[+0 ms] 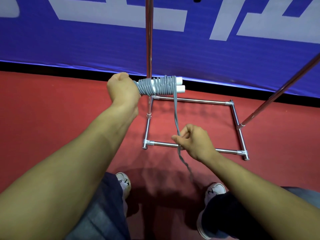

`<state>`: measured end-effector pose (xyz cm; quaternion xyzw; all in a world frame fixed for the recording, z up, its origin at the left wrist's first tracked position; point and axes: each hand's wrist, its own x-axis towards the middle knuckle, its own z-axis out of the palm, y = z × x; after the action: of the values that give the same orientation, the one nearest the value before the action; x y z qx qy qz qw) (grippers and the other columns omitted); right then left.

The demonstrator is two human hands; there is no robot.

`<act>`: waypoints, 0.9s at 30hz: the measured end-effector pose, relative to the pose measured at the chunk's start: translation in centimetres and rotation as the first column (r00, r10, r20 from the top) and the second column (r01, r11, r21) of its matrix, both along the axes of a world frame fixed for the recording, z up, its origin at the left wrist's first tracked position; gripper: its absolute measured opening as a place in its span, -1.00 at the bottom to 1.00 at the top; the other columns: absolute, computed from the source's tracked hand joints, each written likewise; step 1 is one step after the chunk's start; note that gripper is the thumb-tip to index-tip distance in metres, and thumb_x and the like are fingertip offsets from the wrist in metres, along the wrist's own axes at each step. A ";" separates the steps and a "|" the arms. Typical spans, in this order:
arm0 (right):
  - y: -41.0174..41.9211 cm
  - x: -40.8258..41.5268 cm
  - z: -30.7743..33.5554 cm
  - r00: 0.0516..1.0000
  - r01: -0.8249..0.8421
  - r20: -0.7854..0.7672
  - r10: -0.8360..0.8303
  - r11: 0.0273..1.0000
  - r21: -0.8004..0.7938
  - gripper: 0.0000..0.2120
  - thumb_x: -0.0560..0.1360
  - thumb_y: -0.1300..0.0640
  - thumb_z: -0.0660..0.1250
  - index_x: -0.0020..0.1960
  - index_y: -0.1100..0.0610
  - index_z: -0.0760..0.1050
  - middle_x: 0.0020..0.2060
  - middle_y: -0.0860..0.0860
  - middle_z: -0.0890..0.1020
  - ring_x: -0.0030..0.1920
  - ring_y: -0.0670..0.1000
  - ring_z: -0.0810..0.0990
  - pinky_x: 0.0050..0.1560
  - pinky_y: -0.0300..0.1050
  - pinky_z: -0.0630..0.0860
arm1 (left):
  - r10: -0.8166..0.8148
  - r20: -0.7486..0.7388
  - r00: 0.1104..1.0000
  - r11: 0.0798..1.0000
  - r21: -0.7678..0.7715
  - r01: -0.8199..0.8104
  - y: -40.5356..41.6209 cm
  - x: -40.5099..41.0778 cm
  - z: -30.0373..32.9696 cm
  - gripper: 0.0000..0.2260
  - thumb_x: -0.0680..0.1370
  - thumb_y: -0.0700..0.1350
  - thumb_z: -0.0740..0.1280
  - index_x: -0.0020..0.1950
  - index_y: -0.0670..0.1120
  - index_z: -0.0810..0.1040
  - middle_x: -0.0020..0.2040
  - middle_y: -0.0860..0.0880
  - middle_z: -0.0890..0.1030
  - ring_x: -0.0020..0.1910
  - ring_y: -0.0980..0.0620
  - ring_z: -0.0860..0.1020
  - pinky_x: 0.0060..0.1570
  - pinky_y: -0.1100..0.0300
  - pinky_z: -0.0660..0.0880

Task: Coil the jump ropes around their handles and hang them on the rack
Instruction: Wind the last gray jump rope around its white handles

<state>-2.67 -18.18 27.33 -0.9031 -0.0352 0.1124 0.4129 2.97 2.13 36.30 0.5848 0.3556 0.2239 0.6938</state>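
Overhead, listed by size:

Floor (52,104): red carpet, running from the near edge to the far wall.

Banner (86,49): blue, stretched along the far side above a black strip; it carries large pale letter shapes, cropped by the frame and not readable.

Rack (194,100): chromed tube. A rectangular base lies on the floor at centre right. One upright pole rises from its left side out of the top of the frame; a second pole slants up from its right side toward the upper right.

Person: two bare forearms reach in from the near edge; dark trousers and two white shoes (215,190) with dark marks stand on the floor below.

Left hand (122,89): a closed fist gripping the left end of the handles, held level in front of the upright pole.

Right hand (194,141): fingers and thumb pinch the rope, nearer and lower than the handles, over the base's near bar.

Handles (179,85): two white tubes side by side, their right ends bare.

Rope (175,111): grey cord, doubled. Many tight turns wrap the handles; a loose length drops from the right end of the coil to the right hand, then trails twisted toward the floor between the shoes.
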 end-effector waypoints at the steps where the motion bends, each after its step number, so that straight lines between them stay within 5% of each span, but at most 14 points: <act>1: 0.1 -0.1 -0.3 0.998 0.045 -0.054 -0.040 0.994 0.099 -0.82 0.51 0.15 0.39 -0.17 0.10 0.39 -0.36 0.03 0.56 -0.40 0.04 0.64 -0.17 0.10 0.62 | 0.001 0.006 1.000 1.000 -0.023 -0.001 0.0 0.0 0.1 -0.76 0.58 -0.22 0.10 -0.27 0.00 0.34 -0.35 -0.05 0.33 -0.41 -0.01 0.27 -0.52 0.28 0.17; 3: 0.5 -0.4 -0.8 0.977 0.111 -0.207 -0.049 0.948 0.300 -0.96 0.61 0.17 0.18 0.00 0.14 0.33 -0.30 0.08 0.38 -0.52 -0.03 0.54 -0.20 0.33 0.61 | 0.000 0.015 1.000 0.997 -0.076 0.001 -0.2 -0.1 0.2 -0.76 0.60 -0.22 0.11 -0.25 -0.03 0.35 -0.38 -0.03 0.33 -0.48 0.02 0.25 -0.56 0.34 0.16; 5: 0.7 -0.6 -1.3 0.978 0.088 -0.209 -0.011 0.928 0.361 -0.86 0.66 0.14 0.10 0.10 0.14 0.41 -0.36 0.01 0.35 -0.57 -0.10 0.45 -0.22 0.38 0.59 | -0.012 0.001 1.000 0.992 -0.129 0.012 -0.6 -0.3 0.4 -0.77 0.62 -0.21 0.12 -0.22 -0.04 0.40 -0.40 -0.02 0.34 -0.55 0.04 0.26 -0.57 0.37 0.17; 8: 1.0 -1.1 -1.1 0.997 0.036 0.043 -0.062 0.898 0.438 -0.80 0.64 0.12 0.11 0.01 0.10 0.51 -0.34 -0.16 0.45 -0.42 -0.10 0.50 -0.17 0.19 0.61 | -0.008 -0.027 1.000 0.971 -0.239 0.001 -0.7 -0.6 0.9 -0.76 0.62 -0.20 0.13 -0.23 -0.04 0.39 -0.43 -0.01 0.36 -0.63 0.09 0.24 -0.56 0.34 0.14; 10: 1.0 -1.5 -0.7 0.991 0.042 0.083 -0.103 0.837 0.545 -0.81 0.64 0.10 0.10 -0.01 0.07 0.48 -0.35 -0.08 0.50 -0.39 0.03 0.54 -0.26 0.03 0.58 | 0.017 -0.042 0.999 0.959 -0.282 -0.028 -0.2 -0.7 1.2 -0.77 0.62 -0.20 0.14 -0.24 -0.04 0.38 -0.43 0.00 0.37 -0.65 0.10 0.24 -0.56 0.35 0.14; 12: 0.8 -1.7 -0.7 0.986 0.025 0.136 -0.096 0.892 0.451 -0.78 0.66 0.06 0.08 -0.03 0.04 0.48 -0.45 -0.05 0.49 -0.44 0.05 0.51 -0.33 -0.05 0.52 | 0.043 -0.051 0.998 0.950 -0.308 -0.057 0.3 -0.8 1.4 -0.78 0.62 -0.19 0.15 -0.22 -0.04 0.40 -0.43 -0.01 0.39 -0.67 0.11 0.25 -0.56 0.38 0.15; 15: 0.2 -1.8 -0.8 0.988 0.013 0.151 -0.028 0.995 0.102 -0.43 0.52 -0.30 0.00 -0.18 0.13 0.55 -0.35 0.00 0.59 -0.25 0.03 0.55 -0.13 -0.05 0.46 | 0.091 -0.063 0.994 0.938 -0.331 -0.107 0.9 -0.8 1.4 -0.78 0.61 -0.20 0.14 -0.21 -0.03 0.41 -0.40 -0.02 0.40 -0.68 0.10 0.26 -0.57 0.41 0.16; 18: -0.3 -2.5 -1.0 0.978 -0.031 0.206 -0.028 0.961 0.276 -0.48 0.57 -0.26 -0.06 -0.13 0.01 0.57 -0.15 -0.06 0.61 -0.01 -0.07 0.54 0.06 -0.17 0.39 | 0.128 -0.080 0.989 0.924 -0.352 -0.148 1.6 -0.8 1.6 -0.76 0.59 -0.23 0.11 -0.25 -0.04 0.39 -0.40 -0.03 0.40 -0.67 0.09 0.26 -0.57 0.41 0.14; 21: -0.6 -2.8 -1.3 0.966 -0.003 0.245 -0.076 0.952 0.305 -0.60 0.61 -0.17 -0.07 -0.03 -0.23 0.55 -0.04 -0.10 0.52 0.18 -0.05 0.44 0.26 -0.07 0.27 | 0.161 -0.087 0.983 0.915 -0.362 -0.181 2.1 -0.7 1.7 -0.75 0.59 -0.24 0.11 -0.26 -0.04 0.39 -0.41 -0.03 0.40 -0.71 0.08 0.26 -0.56 0.44 0.15; 27: -1.5 -2.8 0.2 0.987 -0.138 0.127 0.097 0.916 0.377 -0.82 0.57 0.04 0.31 -0.07 -0.18 0.65 -0.09 -0.20 0.58 -0.18 -0.12 0.56 -0.06 -0.13 0.51 | 0.151 -0.101 0.983 0.918 -0.355 -0.177 2.1 -0.6 1.6 -0.78 0.59 -0.21 0.13 -0.24 -0.04 0.39 -0.40 -0.03 0.41 -0.73 0.08 0.25 -0.55 0.44 0.17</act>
<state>-5.45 -19.66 27.55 -0.8054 -0.1326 0.0800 0.5722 2.37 4.25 37.93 0.4224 0.4631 0.1908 0.7554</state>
